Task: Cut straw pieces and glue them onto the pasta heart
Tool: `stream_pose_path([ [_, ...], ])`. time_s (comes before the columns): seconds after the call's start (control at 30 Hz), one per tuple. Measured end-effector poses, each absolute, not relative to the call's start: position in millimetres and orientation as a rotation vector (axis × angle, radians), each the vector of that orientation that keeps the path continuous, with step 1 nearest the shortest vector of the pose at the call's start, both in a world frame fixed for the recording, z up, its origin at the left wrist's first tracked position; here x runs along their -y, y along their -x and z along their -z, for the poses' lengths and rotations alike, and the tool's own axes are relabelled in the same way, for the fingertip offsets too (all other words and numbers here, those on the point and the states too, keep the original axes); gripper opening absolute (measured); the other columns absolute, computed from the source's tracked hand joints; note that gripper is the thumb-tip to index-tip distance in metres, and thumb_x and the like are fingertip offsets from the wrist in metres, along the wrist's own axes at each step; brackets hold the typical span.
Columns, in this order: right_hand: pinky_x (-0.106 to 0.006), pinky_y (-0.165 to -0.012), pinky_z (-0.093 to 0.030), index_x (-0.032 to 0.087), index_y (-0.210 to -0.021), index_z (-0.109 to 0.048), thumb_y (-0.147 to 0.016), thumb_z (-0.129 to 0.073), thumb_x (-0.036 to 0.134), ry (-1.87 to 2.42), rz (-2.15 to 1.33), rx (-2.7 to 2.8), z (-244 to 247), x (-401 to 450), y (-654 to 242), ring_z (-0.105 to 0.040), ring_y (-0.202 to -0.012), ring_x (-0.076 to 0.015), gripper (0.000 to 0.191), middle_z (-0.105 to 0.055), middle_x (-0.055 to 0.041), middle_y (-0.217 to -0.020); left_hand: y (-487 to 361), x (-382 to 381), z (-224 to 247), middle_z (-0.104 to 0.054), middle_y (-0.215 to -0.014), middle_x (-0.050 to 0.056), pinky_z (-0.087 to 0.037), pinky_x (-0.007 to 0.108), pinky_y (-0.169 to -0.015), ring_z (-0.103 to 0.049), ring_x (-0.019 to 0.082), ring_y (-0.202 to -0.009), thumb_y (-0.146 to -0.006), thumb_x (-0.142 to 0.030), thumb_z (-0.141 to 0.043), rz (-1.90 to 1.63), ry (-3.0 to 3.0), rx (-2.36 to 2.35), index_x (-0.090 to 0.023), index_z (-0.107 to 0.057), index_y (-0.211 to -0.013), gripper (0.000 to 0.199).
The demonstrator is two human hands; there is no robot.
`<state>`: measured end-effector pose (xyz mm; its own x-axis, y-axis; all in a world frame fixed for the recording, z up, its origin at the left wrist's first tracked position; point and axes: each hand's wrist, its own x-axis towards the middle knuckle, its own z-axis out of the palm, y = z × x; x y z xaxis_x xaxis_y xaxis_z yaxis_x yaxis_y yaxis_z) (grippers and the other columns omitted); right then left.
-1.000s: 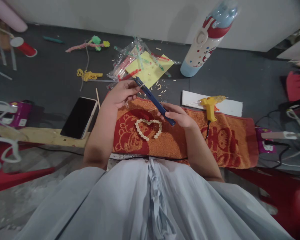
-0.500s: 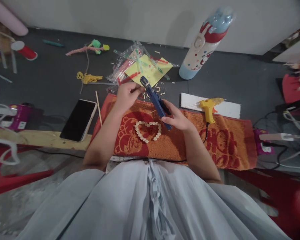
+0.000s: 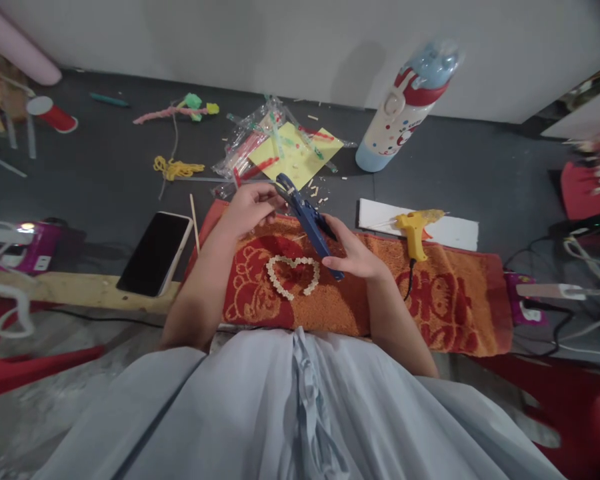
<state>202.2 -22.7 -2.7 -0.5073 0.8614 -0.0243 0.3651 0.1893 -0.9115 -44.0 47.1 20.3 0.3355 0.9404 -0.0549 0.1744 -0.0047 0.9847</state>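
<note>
My right hand (image 3: 351, 252) is wrapped round the handles of a dark blue hand cutter (image 3: 307, 223), which slants away to the upper left. Its head reaches my left hand (image 3: 257, 208), whose fingers are pinched together beside the jaws. Whatever those fingers hold is too small to make out. Below the cutter, an open heart outline (image 3: 276, 283) of small pale pieces lies on the orange and red towel (image 3: 345, 303), with a gap at its bottom point. Several short cut bits (image 3: 314, 191) are scattered just beyond the cutter.
A yellow paper sheet (image 3: 300, 160) lies by crumpled clear wrappers (image 3: 230, 157). Right of these stand a water bottle (image 3: 390, 127) and a yellow glue gun (image 3: 416, 233) over a white board (image 3: 455, 233). Leftward are a phone (image 3: 155, 253), wooden stick (image 3: 195, 223) and yellow yarn (image 3: 180, 168).
The whole view has shifted, so things appear slightly lower. My left fingers have drawn back a little from the cutter's head; my right hand keeps its grip.
</note>
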Motion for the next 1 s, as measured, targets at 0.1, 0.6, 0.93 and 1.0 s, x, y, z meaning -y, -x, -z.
stream_pose_path([
  [0.1,-0.05,-0.116,-0.026,0.013,-0.146,-0.03,-0.071,-0.06,0.073,1.115,-1.379,1.938,4.1,22.8,-203.8,-0.036,-0.139,-0.0351,0.101,-0.038,-0.02,-0.148,49.3,-50.4,-21.5,-0.069,-0.081,0.004,-0.046,0.019,-0.047,-0.064,0.013,-0.063,-0.067,-0.039,-0.078,-0.822,-1.388,-1.018,-0.017,-0.066,-0.095,0.038],
  [0.6,-0.048,-0.117,-0.026,0.017,-0.148,-0.032,-0.073,-0.06,0.069,0.961,-1.558,1.916,-1.4,21.8,-200.5,-0.035,-0.14,-0.0341,0.095,-0.039,-0.0149,-0.151,58.4,-57.3,-19.4,-0.072,-0.081,0.006,-0.05,0.023,-0.056,-0.066,0.016,-0.068,-0.053,-0.03,-0.086,-0.86,-1.261,-0.898,-0.015,-0.071,-0.092,0.045],
  [0.93,-0.048,-0.117,-0.024,0.022,-0.148,-0.033,-0.072,-0.061,0.07,0.828,-1.721,1.757,17.3,25.3,-205.8,-0.033,-0.142,-0.0323,0.094,-0.034,-0.0115,-0.155,53.6,-53.4,-21.9,-0.068,-0.07,0.002,-0.047,0.022,-0.051,-0.059,0.011,-0.055,-0.057,-0.031,-0.082,-0.923,-1.307,-0.973,-0.015,-0.067,-0.083,0.033],
  [1.0,-0.047,-0.117,-0.024,0.022,-0.148,-0.031,-0.074,-0.059,0.07,0.87,-1.69,1.747,15.5,24.6,-204.6,-0.033,-0.142,-0.0316,0.093,-0.034,-0.0121,-0.155,51.0,-53.1,-21.8,-0.067,-0.07,0.002,-0.043,0.021,-0.046,-0.055,0.01,-0.05,-0.058,-0.034,-0.081,-0.93,-1.298,-0.999,-0.016,-0.066,-0.083,0.035],
])
